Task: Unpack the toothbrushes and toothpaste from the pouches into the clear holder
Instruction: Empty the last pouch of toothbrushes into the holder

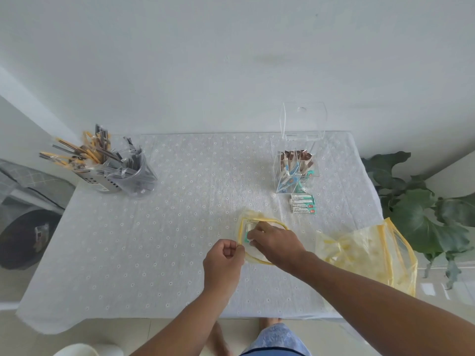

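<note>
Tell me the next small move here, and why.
Probably draw the right hand up out of the small yellow-trimmed pouch with the toothpaste packet it pinches: the left hand holds the rim open, and the clear holder stands beyond.

Both arms reach forward; the left hand is curled with fingers pinching, the right hand lies palm-down, fingers bent.

2 cutlery holders far-left on white floral tablecloth; leafy plant right of table.
</note>
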`<state>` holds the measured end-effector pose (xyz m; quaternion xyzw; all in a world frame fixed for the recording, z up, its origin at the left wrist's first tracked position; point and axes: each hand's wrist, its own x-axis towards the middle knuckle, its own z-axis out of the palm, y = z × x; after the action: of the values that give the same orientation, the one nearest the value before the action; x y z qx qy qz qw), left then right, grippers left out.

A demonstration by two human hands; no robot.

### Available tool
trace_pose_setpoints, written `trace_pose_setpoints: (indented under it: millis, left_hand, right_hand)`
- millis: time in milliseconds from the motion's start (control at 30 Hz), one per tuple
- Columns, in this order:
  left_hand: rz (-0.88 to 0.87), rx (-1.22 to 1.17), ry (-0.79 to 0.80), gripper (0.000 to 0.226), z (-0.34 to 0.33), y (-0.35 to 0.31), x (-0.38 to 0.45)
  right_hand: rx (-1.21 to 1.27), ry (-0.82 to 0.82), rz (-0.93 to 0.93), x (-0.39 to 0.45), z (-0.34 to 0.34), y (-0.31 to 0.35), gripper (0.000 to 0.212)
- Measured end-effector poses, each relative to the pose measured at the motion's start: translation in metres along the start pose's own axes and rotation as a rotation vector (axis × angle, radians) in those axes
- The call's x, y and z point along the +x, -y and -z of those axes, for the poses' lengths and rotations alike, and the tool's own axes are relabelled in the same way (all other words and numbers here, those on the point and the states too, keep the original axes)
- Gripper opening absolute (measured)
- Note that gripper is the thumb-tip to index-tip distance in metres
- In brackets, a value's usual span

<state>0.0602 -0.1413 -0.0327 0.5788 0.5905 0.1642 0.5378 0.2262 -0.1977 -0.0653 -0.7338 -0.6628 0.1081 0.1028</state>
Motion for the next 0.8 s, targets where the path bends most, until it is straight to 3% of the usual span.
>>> trace_pose_setpoints:
  millis: [100,200,333,567,800]
  left_hand:
    - [0.006,-0.009,0.002,0.002,0.001,-0.003,0.001]
    - [0.012,-0.018,-0.001,0.003,0.001,-0.003,0.0]
    - [0.014,-0.027,-0.005,0.004,-0.001,-0.004,0.001]
    - [-0.02,-0.016,0.005,0.006,-0.005,-0.009,0.0]
    - [-0.037,0.003,-0.003,0.006,-0.005,-0.009,-0.001]
  right_hand:
    - [0.012,-0.271,0.194,-0.006,0.003,-0.006,0.014]
    - [0.119,-0.402,0.204,-0.003,0.02,-0.007,0.017]
    - [0.339,-0.507,-0.005,0.003,0.059,-0.019,0.018]
    - [0.518,-0.706,-0.46,0.024,0.123,-0.085,0.007]
    - [0.451,-0.656,-0.585,0.046,0.129,-0.131,0.009]
